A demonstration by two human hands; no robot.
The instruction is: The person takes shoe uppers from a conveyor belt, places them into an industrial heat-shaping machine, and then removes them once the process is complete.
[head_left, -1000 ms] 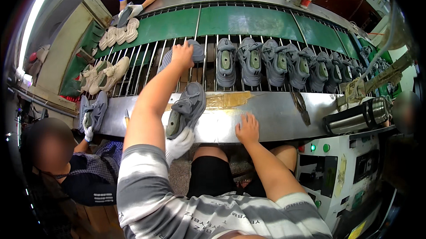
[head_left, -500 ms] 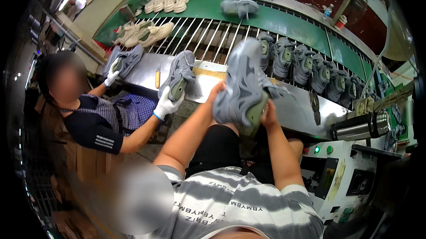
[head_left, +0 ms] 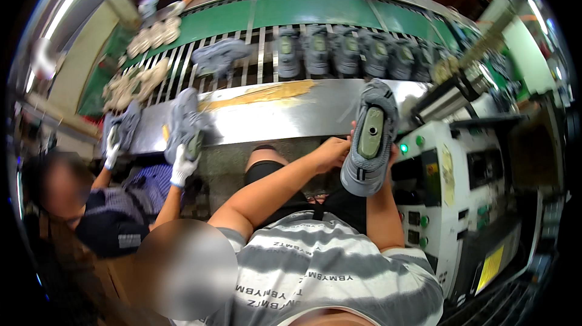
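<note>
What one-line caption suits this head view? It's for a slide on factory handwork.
Both hands, left hand and right hand, hold a grey shoe sole-up before a steel bench.

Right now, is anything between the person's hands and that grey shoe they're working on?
No. Both hands already grip the grey shoe, sole up: left hand on its left side, right hand mostly hidden behind it.

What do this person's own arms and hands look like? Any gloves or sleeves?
No gloves: the left hand and right hand are bare, and so are both forearms. The only clothing near them is a short-sleeved shirt with grey and white stripes. No watch, rings or bands can be made out.
</note>
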